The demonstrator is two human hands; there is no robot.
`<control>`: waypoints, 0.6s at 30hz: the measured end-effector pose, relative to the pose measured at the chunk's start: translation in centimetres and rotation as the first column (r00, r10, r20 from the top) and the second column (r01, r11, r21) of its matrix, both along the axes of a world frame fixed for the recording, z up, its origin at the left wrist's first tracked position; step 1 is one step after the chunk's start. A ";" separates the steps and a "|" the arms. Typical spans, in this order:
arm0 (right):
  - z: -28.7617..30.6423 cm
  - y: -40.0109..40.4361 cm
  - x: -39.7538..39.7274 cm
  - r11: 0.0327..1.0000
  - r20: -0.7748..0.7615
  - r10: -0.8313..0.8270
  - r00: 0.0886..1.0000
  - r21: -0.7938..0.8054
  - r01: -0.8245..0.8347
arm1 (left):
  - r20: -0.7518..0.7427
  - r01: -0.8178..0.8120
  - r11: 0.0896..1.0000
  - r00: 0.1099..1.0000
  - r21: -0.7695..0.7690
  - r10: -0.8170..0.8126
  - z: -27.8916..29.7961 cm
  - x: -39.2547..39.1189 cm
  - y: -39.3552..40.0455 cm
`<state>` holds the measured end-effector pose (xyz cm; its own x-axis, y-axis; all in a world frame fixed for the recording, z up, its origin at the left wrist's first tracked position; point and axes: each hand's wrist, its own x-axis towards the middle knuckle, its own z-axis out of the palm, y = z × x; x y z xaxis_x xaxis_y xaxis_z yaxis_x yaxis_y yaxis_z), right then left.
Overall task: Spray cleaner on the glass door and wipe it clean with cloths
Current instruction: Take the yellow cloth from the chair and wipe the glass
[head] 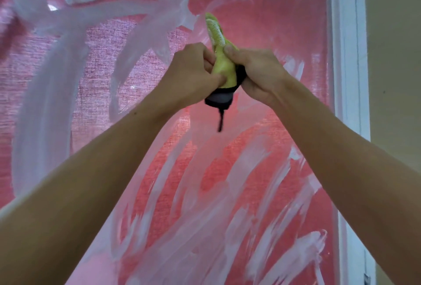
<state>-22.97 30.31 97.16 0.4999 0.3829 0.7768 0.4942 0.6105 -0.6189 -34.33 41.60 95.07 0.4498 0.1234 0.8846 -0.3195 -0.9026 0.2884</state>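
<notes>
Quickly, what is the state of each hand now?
Left hand: closed, pinching the yellow-green cloth.
Right hand: closed, gripping the same cloth together with a dark cloth.

The glass (262, 171) is basically all pink-red, looks like a woven, textured red fabric behind it showing through. Over that there's white foam (75, 45) smeared in big curvy swooshes at the top and left, thick and nearly solid white there. Lower down it thins out into streaky, see-through diagonal brush-like marks, so the red comes through brighter, almost coral in the middle. The cloth (222, 66) is lime yellow-green, and its top end has a whitish, speckled patch. Under it is something black (219, 100) with a grey panel and a thin black strap dangling. The frame (348, 57) is white, and the wall (394, 57) beside it is dull beige.
</notes>
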 end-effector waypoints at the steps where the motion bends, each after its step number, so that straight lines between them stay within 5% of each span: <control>1: -0.2 -0.3 0.0 1.000 -0.014 0.025 1.000 -0.011 -0.025 | -0.014 -0.008 1.000 1.000 -0.012 0.007 0.1 -0.2 0.1; 11: -0.4 -2.3 -1.1 0.921 0.065 -0.333 0.941 -0.190 0.340 | -0.139 0.175 0.909 0.960 -0.378 -0.242 0.4 -1.4 1.0; 18: 0.0 -2.1 -1.6 0.969 0.061 -0.215 0.975 -0.110 0.221 | -0.118 0.364 0.765 0.862 -0.532 -0.493 0.5 -2.0 -0.4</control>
<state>-24.52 28.18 97.15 0.5440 0.3569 0.7594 0.6387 0.4107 -0.6506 -36.32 41.23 95.62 0.7446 0.2400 0.6229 -0.5025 -0.4128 0.7597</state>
